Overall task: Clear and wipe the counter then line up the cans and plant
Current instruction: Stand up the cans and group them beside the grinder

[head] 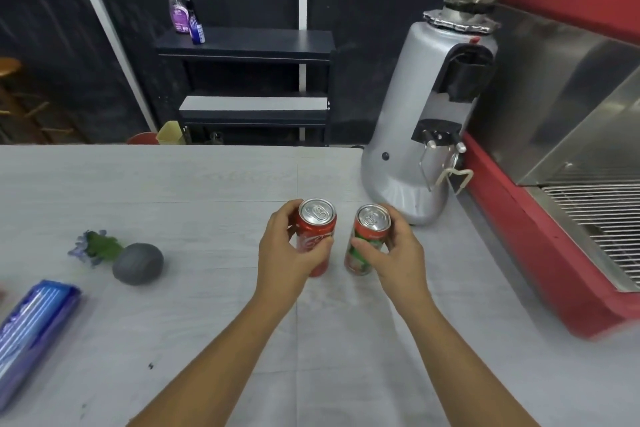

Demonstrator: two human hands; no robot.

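A: Where are the cans?

B: Mid-counter, just left of the grinder [419,135]. The red can [317,236] sits in the left hand [289,253], fingers and thumb curled round its side. The green can [367,239] is in the right hand [394,253], gripped the same way. Both stand upright, near each other but not touching.

A: Why hold both at once?

B: My guess is to set them level with each other, so they make a row. Gripping the sides leaves the tops free and the cans easy to slide or lift.

A: And the plant?

B: The plant [117,255] lies on its side well to the left, grey pot toward the cans, leaves and purple flowers pointing away. It needs standing up before it can join the row.

A: Is the counter [207,184] cleared?

B: Not wholly. A blue packet [31,333] lies at the left edge, and dark specks show near the front. A spray bottle [176,3] stands on the shelf [246,45] behind.
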